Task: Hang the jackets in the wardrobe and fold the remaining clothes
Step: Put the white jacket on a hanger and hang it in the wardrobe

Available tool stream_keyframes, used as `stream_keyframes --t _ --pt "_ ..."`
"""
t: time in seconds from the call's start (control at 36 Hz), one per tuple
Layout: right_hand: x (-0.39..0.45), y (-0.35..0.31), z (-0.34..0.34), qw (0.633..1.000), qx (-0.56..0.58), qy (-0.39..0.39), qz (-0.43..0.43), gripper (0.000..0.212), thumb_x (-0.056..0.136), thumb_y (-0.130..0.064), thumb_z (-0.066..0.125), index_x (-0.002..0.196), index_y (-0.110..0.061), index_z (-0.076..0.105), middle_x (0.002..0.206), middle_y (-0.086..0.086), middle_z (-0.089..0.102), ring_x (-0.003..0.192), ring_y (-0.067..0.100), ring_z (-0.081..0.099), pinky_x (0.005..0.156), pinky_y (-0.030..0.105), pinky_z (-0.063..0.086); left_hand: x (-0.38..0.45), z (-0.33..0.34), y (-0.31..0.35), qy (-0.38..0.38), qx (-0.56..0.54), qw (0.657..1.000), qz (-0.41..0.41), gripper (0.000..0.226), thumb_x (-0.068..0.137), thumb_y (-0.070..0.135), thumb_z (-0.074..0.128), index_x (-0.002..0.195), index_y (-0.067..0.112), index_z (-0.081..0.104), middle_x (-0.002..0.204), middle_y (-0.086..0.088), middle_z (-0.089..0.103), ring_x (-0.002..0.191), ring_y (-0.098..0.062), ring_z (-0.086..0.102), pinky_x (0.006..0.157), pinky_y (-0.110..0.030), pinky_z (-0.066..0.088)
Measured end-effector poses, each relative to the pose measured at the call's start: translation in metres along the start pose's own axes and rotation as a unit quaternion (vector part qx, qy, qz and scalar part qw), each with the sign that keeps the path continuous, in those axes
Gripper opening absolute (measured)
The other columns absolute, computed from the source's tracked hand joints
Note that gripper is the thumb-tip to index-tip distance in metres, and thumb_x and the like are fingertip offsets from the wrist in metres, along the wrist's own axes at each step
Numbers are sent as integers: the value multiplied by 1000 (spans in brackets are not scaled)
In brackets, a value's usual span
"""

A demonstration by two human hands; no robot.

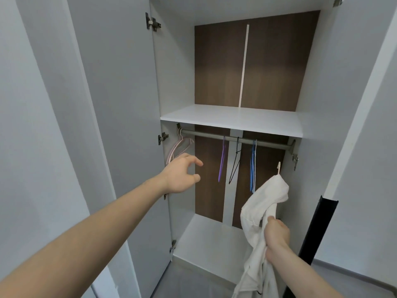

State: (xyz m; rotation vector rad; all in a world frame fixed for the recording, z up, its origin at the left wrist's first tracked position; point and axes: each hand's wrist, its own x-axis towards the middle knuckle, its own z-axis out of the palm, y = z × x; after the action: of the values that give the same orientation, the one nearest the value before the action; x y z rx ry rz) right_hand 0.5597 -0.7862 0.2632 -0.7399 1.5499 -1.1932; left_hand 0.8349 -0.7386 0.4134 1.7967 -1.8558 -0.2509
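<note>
Head view, nearest first: your right hand (276,235) is low on the right, fingers curled tight round a bunch of the white jacket (261,214). One jacket is in sight; it is draped on a pale hanger (278,167) whose hook sticks up above the cloth, held in the air below the rail and not on it. Your left hand (182,176) reaches forward on the left, holding nothing, fingers loosely curved and spread, just beside the pink hangers (179,147). Beyond both hands stands the open wardrobe (176,72), its two doors swung wide. One rail (236,139) runs under one white shelf (234,120). On the rail, left to right, hang a bunch of pink hangers against the left wall, whose number you cannot tell, one purple hanger (222,163), one black wire hanger (235,164) and a blue and white pair (253,166) close together. All are bare. A black strip (318,229) leans by the right door
</note>
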Motion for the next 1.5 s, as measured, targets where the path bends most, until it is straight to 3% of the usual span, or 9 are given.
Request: stream_keyframes --t 0.06,0.22,0.42,0.61,0.92,1.06,1.19,1.31,1.5 --pt "7 -4 4 1000 -1 24 8 27 99 -21 45 108 -2 61 108 14 61 99 34 58 88 41 46 6 2 2 -3 4 1000 5 41 88 28 65 128 32 60 140 6 48 130 -16 48 109 -35 41" --pt "28 -17 23 996 8 87 9 30 96 -16 48 113 1 66 119 19 66 111 41 61 102 46 48 25 6 2 -6 20 1000 19 42 88 28 65 130 31 60 139 6 48 127 -14 49 103 -28 38" --pt "68 -31 42 989 -50 139 -1 34 95 -19 50 109 7 66 117 28 66 109 48 60 94 45 45 53 -4 -1 -10 36 999 14 42 89 28 63 131 31 59 147 4 45 133 -17 46 112 -37 38" --pt "121 -51 49 976 -127 174 -26 38 99 -27 48 109 4 69 115 27 67 109 46 61 92 43 47 94 -13 -16 -3 57 998 17 42 89 25 64 131 30 58 145 3 43 135 -17 44 106 -29 36" --pt "198 -91 84 967 -137 206 -53 38 100 -30 51 110 1 70 113 27 67 108 45 63 90 41 48 193 -19 -20 39 73 996 44 41 88 21 66 128 24 61 133 5 45 107 -14 55 94 -21 37" --pt "224 -106 100 970 -148 179 -67 38 100 -34 51 110 -2 70 110 22 68 101 42 65 79 36 46 245 -17 -15 53 86 993 65 47 86 19 67 132 24 60 142 3 43 130 -17 45 103 -21 32" --pt "244 -119 126 973 -155 155 -76 36 97 -35 51 103 -6 70 103 17 69 73 30 57 72 31 41 287 -9 -14 31 106 993 49 59 86 22 66 143 24 49 154 1 36 139 -24 39 112 -35 37" --pt "261 -120 136 974 -153 154 -69 33 98 -36 52 89 -7 67 102 18 68 92 38 64 79 37 50 313 2 -19 11 116 993 29 71 89 32 67 154 28 37 165 -1 24 149 -26 28 120 -41 29" --pt "296 -115 121 973 -141 180 -36 33 96 -31 51 74 -8 59 92 19 66 85 35 63 72 33 44 346 25 -42 -55 167 984 -4 65 100 57 46 158 33 29 168 -2 21 154 -25 19 126 -45 11"
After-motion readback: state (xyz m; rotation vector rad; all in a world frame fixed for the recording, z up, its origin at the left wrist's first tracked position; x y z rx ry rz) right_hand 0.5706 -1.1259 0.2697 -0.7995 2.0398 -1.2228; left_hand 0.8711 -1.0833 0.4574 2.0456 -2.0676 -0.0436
